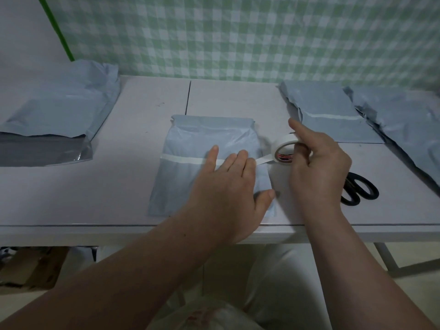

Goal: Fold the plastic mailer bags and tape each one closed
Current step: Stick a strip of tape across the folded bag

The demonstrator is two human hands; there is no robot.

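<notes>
White laminate covers the folding table (95, 191), with a thin dark seam running front to back near its middle. Behind it hangs a green-and-white checked cloth (262, 39), edged on the left by a slanting green strip (57, 27) against a bare pale wall.

A pale blue plastic mailer bag (190, 139) lies folded at the middle of the table, near the front edge. A strip of white tape (183, 159) runs across its fold. The left hand (228, 184) lies flat on the bag, its fingers straight and pressing on the strip. Just to the right, the right hand (319, 167) grips a roll of white paper tape (284, 148), fingers curled round it and the index finger stretched out. The strip runs unbroken from the bag to the roll.

Black-handled scissors (362, 189) lie on the table, partly hidden behind the right wrist. At the back right are two more grey-blue mailers, a taped one (328, 110) and a crumpled one (404, 120) beside it. On the left rests a loose pile of grey-blue mailers (59, 110), overhanging the table's back edge.

Under the table, a brown cardboard box (31, 270) sits on the left and a white metal leg (385, 260) stands on a pale floor at the right.
</notes>
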